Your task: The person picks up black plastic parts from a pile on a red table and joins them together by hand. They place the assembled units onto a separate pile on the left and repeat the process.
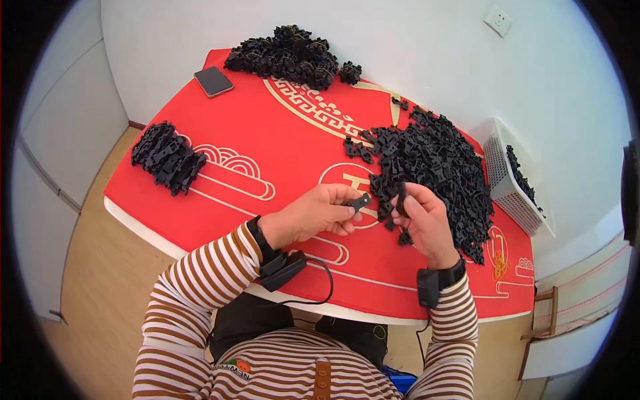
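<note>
Between the thumb and fingers of my left hand is a small black plastic part with a hole near its end. My right hand pinches another black plastic part, held upright at the near left side of a big loose pile of black plastic parts. Both hands are above the red tablecloth, a short gap apart. What the curled fingers cover of each part is hidden.
Rows of black parts lie at the left; banded bundles are heaped at the back. A phone rests near the far left edge. At the right are a white basket holding parts and yellow rubber bands.
</note>
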`<control>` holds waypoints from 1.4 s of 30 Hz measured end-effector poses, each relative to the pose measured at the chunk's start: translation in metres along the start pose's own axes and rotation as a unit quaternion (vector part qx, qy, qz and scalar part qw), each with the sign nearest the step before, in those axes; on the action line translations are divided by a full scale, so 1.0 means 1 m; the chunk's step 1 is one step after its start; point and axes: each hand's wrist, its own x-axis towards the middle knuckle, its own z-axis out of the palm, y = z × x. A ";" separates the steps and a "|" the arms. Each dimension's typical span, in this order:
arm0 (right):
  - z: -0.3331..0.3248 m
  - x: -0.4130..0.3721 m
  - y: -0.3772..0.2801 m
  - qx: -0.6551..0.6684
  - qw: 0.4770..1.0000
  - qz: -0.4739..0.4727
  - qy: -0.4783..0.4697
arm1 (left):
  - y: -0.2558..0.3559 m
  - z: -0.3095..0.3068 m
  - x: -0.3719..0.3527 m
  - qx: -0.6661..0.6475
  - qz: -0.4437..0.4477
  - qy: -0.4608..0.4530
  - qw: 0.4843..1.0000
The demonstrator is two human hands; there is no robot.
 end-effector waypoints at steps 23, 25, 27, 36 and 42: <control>-0.009 -0.026 0.032 -0.138 0.963 -0.224 -0.053 | 0.002 0.016 -0.008 0.051 -0.045 -0.027 0.997; -0.006 -0.025 0.032 -0.200 0.940 -0.272 -0.057 | 0.003 0.018 -0.009 0.051 -0.045 -0.037 0.997; -0.006 -0.022 0.031 -0.254 0.915 -0.309 -0.058 | 0.002 0.020 -0.009 0.038 -0.043 -0.042 0.997; -0.004 -0.023 0.026 -0.333 0.873 -0.353 -0.045 | 0.001 0.021 -0.009 0.084 -0.022 -0.042 0.995; -0.005 -0.025 0.022 -0.310 0.888 -0.338 -0.031 | 0.001 0.021 -0.009 0.121 0.009 -0.033 0.992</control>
